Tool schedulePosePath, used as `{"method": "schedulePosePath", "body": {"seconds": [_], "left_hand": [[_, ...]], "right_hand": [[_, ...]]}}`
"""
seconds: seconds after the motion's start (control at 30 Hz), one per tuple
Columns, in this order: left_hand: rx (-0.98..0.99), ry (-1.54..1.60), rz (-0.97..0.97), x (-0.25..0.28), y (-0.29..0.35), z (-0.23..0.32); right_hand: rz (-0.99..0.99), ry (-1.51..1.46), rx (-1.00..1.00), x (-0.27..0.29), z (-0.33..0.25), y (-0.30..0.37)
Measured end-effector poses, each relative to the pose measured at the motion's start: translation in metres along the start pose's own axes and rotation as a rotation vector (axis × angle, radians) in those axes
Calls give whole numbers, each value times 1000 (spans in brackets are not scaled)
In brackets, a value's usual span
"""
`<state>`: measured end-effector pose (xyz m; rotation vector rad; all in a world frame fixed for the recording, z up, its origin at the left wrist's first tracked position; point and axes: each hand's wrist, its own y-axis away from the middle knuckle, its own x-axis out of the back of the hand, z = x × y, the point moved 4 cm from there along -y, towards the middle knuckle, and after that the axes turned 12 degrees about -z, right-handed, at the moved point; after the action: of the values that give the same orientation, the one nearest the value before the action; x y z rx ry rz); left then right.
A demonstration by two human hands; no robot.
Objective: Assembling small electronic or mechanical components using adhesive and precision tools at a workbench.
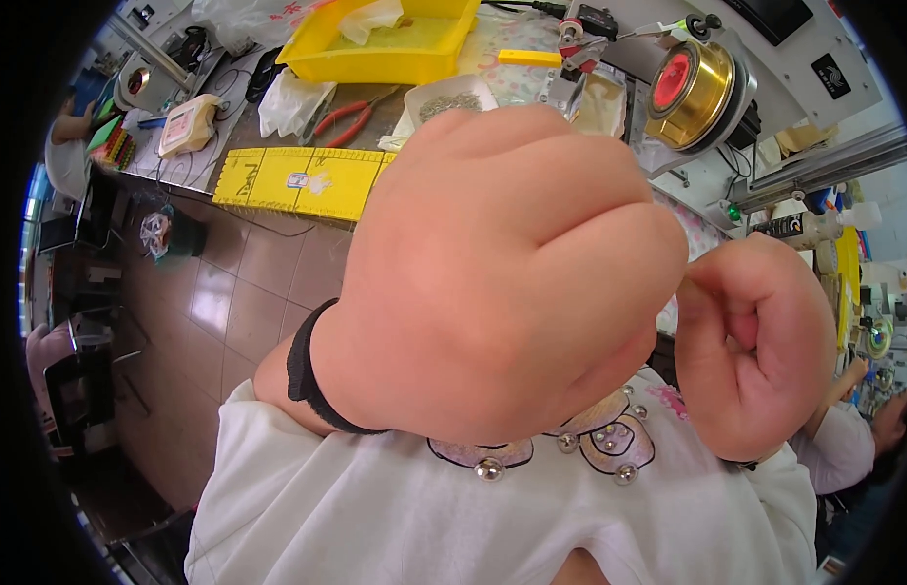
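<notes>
White tray [482, 91] w/ small pcs sits nr red-handled pliers [340, 115], partly hidden behind L hand [512, 273]. L hand & R hand [765, 346] curled; can't tell if gripping anything.

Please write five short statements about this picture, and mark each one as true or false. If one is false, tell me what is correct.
1. The left hand has a black band at its wrist. True.
2. The big basin behind the hands is blue. False: the basin is yellow.
3. Pliers with red handles lie near a white dish. True.
4. The right hand has its fingers stretched out straight. False: the fingers of the right hand are bent.
5. The floor to the left is tiled. True.
</notes>
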<state>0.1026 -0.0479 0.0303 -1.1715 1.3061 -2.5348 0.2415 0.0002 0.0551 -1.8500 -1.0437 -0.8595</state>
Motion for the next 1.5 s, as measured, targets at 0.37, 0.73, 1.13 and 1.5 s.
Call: {"method": "schedulePosePath", "body": {"seconds": [0.37,0.73,1.13,1.5], "left_hand": [[70,316,68,-9,-3,-6],[170,643,14,-14,1,-10],[-15,254,89,-4,0,-1],[-33,288,41,0,-3,-4]], "right_hand": [[46,120,64,0,-7,5],[66,-23,66,-5,-1,10],[-76,-244,-145,1,5,7],[-110,-216,30,1,4,4]]}}
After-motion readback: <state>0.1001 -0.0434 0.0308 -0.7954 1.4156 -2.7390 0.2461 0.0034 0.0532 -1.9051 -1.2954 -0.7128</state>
